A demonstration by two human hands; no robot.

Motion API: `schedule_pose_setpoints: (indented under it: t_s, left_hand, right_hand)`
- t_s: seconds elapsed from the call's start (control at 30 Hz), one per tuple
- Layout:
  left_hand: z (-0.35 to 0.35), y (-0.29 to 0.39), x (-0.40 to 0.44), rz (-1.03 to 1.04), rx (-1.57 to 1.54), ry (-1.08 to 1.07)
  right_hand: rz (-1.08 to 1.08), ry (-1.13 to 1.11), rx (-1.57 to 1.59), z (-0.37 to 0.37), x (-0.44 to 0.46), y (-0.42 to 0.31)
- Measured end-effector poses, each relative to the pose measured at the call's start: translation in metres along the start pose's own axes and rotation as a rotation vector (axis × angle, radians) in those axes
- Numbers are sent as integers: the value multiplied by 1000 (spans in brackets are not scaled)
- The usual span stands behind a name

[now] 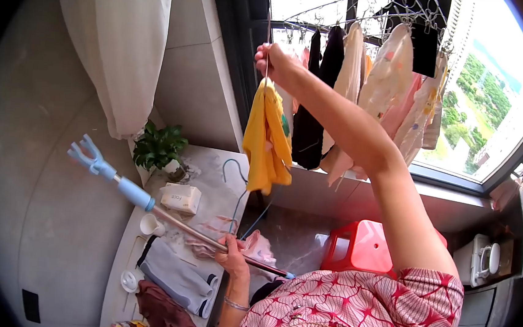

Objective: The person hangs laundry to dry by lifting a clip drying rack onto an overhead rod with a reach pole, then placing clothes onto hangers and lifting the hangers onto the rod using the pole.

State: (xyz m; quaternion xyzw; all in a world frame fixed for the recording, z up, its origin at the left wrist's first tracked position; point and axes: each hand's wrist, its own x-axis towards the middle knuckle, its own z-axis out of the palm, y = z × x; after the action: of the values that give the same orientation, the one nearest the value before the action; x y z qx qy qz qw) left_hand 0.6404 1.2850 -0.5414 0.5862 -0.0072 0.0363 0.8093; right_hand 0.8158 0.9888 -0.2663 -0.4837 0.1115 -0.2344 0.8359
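Observation:
My right hand is raised high, its fingers closed around a thin light cord that runs vertically. Just below it hangs a yellow garment with a green patch. My left hand is lower down, wrapped around the metal shaft of a clothes pole. The pole slants up to the left and ends in a light blue forked head. A blue wire hanger shows right by my left hand; whether the hand also holds it I cannot tell.
Several garments hang from a metal rack by the window. A white table bears grey shorts, brown cloth, a tissue pack, a cup and a plant. A red stool stands right.

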Motion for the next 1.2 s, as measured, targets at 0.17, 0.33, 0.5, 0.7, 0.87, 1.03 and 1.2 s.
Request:
schedule_pose_setpoints:
  t_s: [0.17,0.33,0.5,0.7,0.87,1.03,1.2]
  left_hand:
    - [-17,5,0,126,175,34]
    - [-13,6,-5,112,249,-59]
    - [-6,11,-7,26,123,-130]
    - [-7,3,4,-10,98,-159]
    - [-4,-3,14,-23,127,-119]
    - [-3,-2,17,-28,150,-136]
    - [4,-4,20,-46,106,-194]
  right_hand:
    - [-3,22,122,17,40,7]
    - [-50,169,14,27,82,22]
    - [-63,276,33,42,91,7]
    - [-41,227,129,48,100,-12]
    - [9,253,224,51,105,-5]
    - [-111,-28,71,41,111,3]
    - [-102,31,30,52,90,14]
